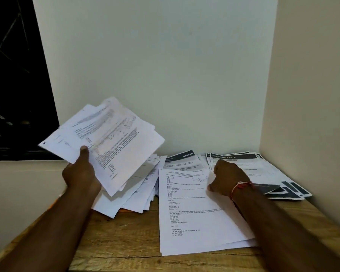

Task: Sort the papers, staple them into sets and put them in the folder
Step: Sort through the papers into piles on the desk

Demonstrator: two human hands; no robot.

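Observation:
My left hand holds up a fanned bundle of printed white sheets above the table, thumb on top. Under it lies a loose heap of white papers with an orange edge showing beneath, perhaps the folder. A neat stack of printed sheets lies in the middle of the table. My right hand, a red thread at its wrist, rests with curled fingers on that stack's upper right corner. Whether it pinches a sheet is hidden. No stapler is in sight.
Papers with dark headers are spread at the back right, against the wall corner. The wooden table shows bare wood at the front. White walls close the back and right. A dark window and a pale ledge are at the left.

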